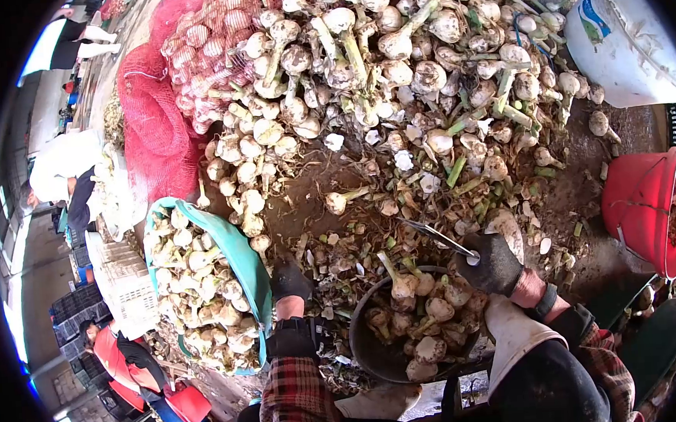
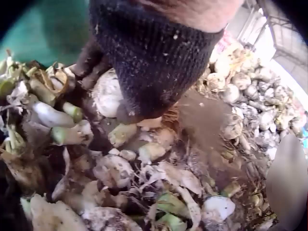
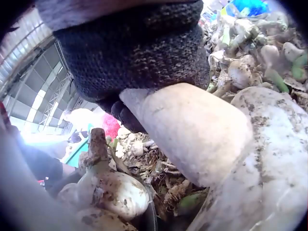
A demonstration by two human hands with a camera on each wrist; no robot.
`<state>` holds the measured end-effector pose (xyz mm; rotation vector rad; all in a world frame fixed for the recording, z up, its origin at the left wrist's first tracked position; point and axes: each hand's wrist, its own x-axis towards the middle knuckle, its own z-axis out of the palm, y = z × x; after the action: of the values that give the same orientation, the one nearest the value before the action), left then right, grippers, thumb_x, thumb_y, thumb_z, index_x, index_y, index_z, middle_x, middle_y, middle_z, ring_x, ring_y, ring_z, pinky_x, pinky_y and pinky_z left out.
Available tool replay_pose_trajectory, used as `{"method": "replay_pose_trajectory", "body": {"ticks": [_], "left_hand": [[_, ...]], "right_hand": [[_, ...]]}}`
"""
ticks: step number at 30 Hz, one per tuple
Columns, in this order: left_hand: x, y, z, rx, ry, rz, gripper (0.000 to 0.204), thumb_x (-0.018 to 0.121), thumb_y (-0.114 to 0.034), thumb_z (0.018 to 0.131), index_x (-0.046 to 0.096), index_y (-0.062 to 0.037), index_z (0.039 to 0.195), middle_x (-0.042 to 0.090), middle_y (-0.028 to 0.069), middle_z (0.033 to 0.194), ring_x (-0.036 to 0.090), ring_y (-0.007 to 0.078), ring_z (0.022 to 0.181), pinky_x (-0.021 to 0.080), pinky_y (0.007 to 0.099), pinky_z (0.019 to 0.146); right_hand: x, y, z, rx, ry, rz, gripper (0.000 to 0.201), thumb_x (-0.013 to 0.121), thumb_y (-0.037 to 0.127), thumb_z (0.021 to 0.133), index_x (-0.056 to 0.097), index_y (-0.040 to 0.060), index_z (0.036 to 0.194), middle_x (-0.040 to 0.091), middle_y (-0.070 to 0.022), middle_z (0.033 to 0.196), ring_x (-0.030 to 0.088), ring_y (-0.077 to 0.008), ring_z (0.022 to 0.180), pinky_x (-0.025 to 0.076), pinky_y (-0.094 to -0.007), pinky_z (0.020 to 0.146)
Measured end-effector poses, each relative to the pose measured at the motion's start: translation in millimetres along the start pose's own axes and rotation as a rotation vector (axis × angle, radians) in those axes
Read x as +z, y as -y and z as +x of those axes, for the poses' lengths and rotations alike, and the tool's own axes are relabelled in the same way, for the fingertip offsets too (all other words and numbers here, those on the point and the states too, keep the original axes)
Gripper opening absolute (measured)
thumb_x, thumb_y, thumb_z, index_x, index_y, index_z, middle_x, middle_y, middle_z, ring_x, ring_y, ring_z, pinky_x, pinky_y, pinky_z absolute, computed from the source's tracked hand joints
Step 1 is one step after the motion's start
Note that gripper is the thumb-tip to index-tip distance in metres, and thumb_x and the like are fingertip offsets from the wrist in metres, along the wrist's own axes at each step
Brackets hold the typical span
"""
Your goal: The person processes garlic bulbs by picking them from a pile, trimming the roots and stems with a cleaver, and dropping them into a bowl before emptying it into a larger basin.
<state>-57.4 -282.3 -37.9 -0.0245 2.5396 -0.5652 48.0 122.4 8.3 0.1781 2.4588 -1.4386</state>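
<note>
- Your right hand [image 1: 494, 265] has its grip clamped on a pair of shears [image 1: 439, 238], blades pointing away from you and to the left, over the trimmings.
- Your left hand [image 1: 290, 280] reaches down into the scraps; in the left wrist view its gloved fingers [image 2: 98, 62] curl round a garlic bulb [image 2: 108, 94], so its grip is clamped on that bulb.
- Between the two grips, just below the right one, sits the dark bucket [image 1: 366, 348] of trimmed bulbs.
- Left of the left grip stands the teal basket [image 1: 240, 252], also full.
- Beyond both grips lies the big untrimmed garlic pile [image 1: 391, 61].
- Lift the bulb clear of the scraps and hold it by the head so the stalk meets the blades away from your fingers.
</note>
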Motion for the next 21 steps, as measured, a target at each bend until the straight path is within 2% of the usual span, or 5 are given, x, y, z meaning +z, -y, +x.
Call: {"method": "replay_pose_trajectory", "body": {"ticks": [6, 11, 14, 17, 21], "left_hand": [[21.9, 3.5, 11.0, 0.191, -0.212, -0.871, 0.057, 0.077, -0.024, 0.067, 0.058, 0.0018, 0.114, 0.062, 0.0204, 0.107, 0.062, 0.0330, 0.095, 0.049, 0.0381, 0.084], [-107.5, -83.1, -44.6, 0.549, -0.346, -1.016, 0.020, 0.071, -0.006, 0.068, 0.052, -0.0025, 0.072, 0.056, 0.0099, 0.072, 0.053, 0.0204, 0.064, 0.047, 0.0335, 0.063], [-136.4, -132.2, -54.7, 0.811, -0.444, -0.883, 0.015, 0.071, -0.009, 0.072, 0.057, -0.0054, 0.073, 0.059, 0.0132, 0.073, 0.059, 0.0322, 0.067, 0.048, 0.0387, 0.061], [-150.1, -163.2, -69.3, 1.005, -0.519, -0.934, 0.018, 0.068, -0.009, 0.074, 0.067, -0.0075, 0.092, 0.062, 0.0108, 0.080, 0.061, 0.0336, 0.075, 0.050, 0.0407, 0.068], [-166.0, -180.7, -84.6, 0.922, -0.463, -1.069, 0.014, 0.069, -0.009, 0.072, 0.063, -0.0049, 0.084, 0.058, 0.0127, 0.080, 0.058, 0.0331, 0.074, 0.047, 0.0405, 0.063]], "right_hand": [[3.7, 2.8, 6.5, -0.052, -0.015, 0.014, 0.014, 0.063, 0.017, 0.075, 0.060, 0.0038, 0.076, 0.058, -0.0180, 0.067, 0.059, -0.0388, 0.063, 0.046, -0.0442, 0.055], [4.7, 18.1, 17.0, -0.165, -0.104, 0.008, 0.011, 0.065, 0.016, 0.077, 0.059, 0.0059, 0.076, 0.056, -0.0149, 0.063, 0.058, -0.0350, 0.058, 0.046, -0.0411, 0.052], [-5.8, 30.3, 20.6, -0.134, -0.075, 0.056, 0.020, 0.064, 0.021, 0.076, 0.057, 0.0041, 0.084, 0.056, -0.0198, 0.063, 0.058, -0.0417, 0.064, 0.047, -0.0483, 0.057], [-33.9, 57.1, 17.6, -0.160, -0.208, -0.071, 0.017, 0.067, 0.022, 0.075, 0.061, 0.0104, 0.086, 0.061, -0.0112, 0.071, 0.062, -0.0335, 0.064, 0.048, -0.0396, 0.055], [-3.6, 2.1, 9.9, 0.090, -0.116, -0.109, 0.017, 0.066, 0.019, 0.075, 0.060, 0.0080, 0.086, 0.061, -0.0164, 0.076, 0.062, -0.0356, 0.071, 0.049, -0.0423, 0.060]]}}
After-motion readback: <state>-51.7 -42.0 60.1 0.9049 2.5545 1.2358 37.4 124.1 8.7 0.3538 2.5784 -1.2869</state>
